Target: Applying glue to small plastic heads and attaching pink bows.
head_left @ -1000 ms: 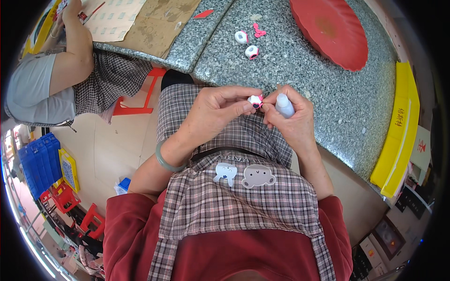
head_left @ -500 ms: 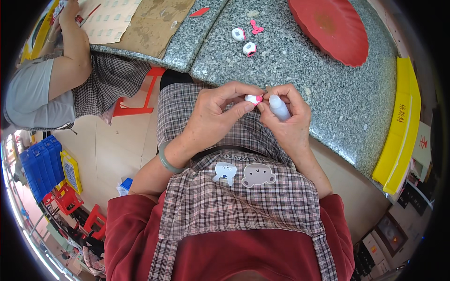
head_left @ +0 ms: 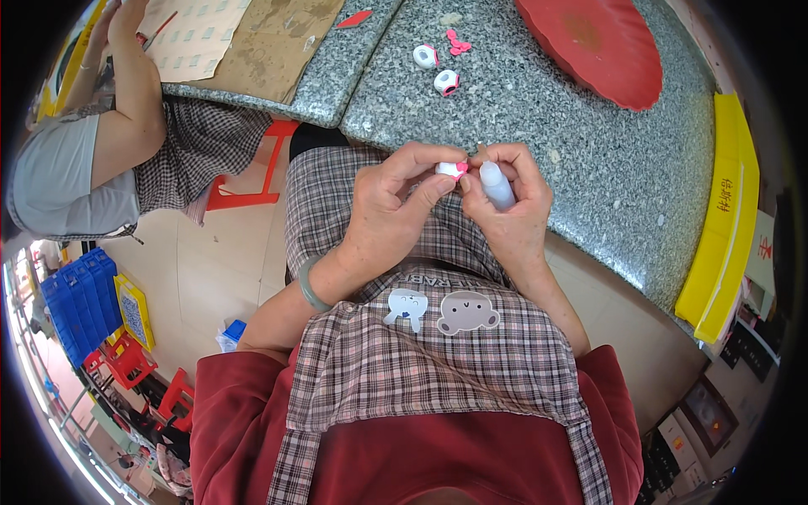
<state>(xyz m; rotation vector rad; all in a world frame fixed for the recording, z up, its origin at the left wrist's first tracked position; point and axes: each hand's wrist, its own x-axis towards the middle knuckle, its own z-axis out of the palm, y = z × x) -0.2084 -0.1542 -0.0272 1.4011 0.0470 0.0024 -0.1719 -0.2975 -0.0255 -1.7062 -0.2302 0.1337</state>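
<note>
Fingertips pinched a small white-and-pink piece (head_left: pixel 452 169) while a glue bottle (head_left: pixel 496 185) met it above my lap, just short of the granite table (head_left: pixel 589 168) edge.

My left hand (head_left: pixel 396 202) was closed on the piece between thumb and forefinger; my right hand (head_left: pixel 509 206) was wrapped round the white bottle, nozzle touching the piece. I judged that a hard squeeze could flood glue onto my fingers, or that the tiny piece could slip and drop to my checked apron (head_left: pixel 438 370). The bottle's tip and the joint were hidden behind my fingers. Two similar white pieces (head_left: pixel 436 69) lay well apart on the table near a red tray (head_left: pixel 606 46); a neighbour's arm (head_left: pixel 126 109) was cut off at the rim.
</note>
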